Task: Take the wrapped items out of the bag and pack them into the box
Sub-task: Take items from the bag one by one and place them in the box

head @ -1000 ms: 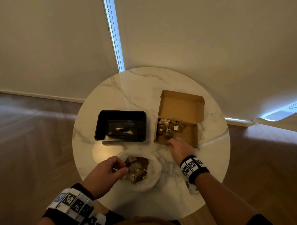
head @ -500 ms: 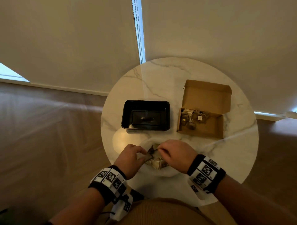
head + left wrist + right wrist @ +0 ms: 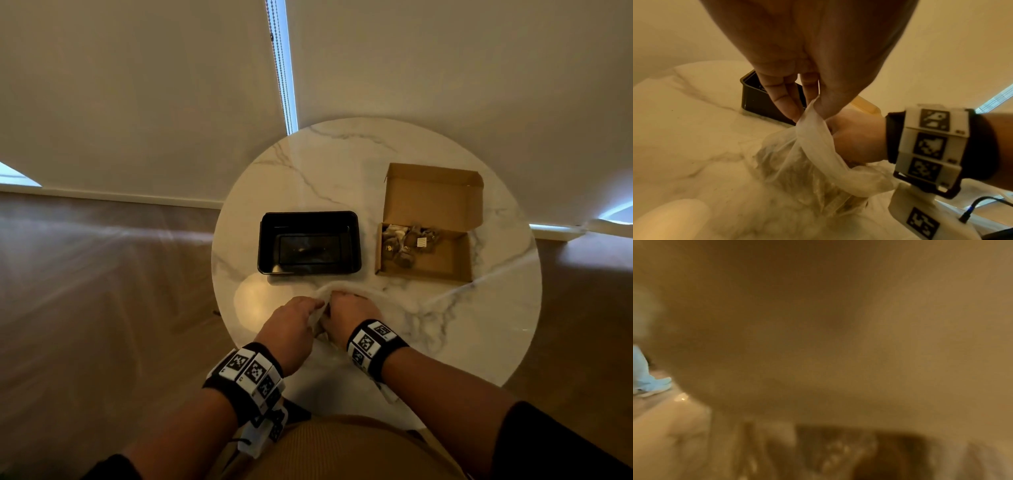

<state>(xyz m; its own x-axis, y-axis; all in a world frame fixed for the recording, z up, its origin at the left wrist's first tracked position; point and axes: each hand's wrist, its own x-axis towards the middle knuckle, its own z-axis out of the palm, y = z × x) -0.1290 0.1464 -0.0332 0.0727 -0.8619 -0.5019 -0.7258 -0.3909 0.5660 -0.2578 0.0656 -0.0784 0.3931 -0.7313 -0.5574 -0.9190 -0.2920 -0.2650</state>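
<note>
A translucent plastic bag (image 3: 371, 293) lies near the table's front edge, and it (image 3: 797, 170) still has brown wrapped items inside. My left hand (image 3: 294, 322) pinches the bag's rim between thumb and fingertips (image 3: 791, 112) and lifts it. My right hand (image 3: 349, 310) is right beside it, pushed into the bag's mouth (image 3: 857, 138) with its fingers hidden. The open cardboard box (image 3: 445, 258) sits at the right, with several wrapped items (image 3: 404, 243) in its left half. The right wrist view is a brown blur.
A black plastic tray (image 3: 308, 215) stands just beyond the bag and left of the box. All of this is on a round marble table (image 3: 342, 164) with wooden floor around it and a blind-covered wall behind.
My right hand left the box and came back to the bag, then went into its mouth. My left hand kept its hold on the bag's rim.
</note>
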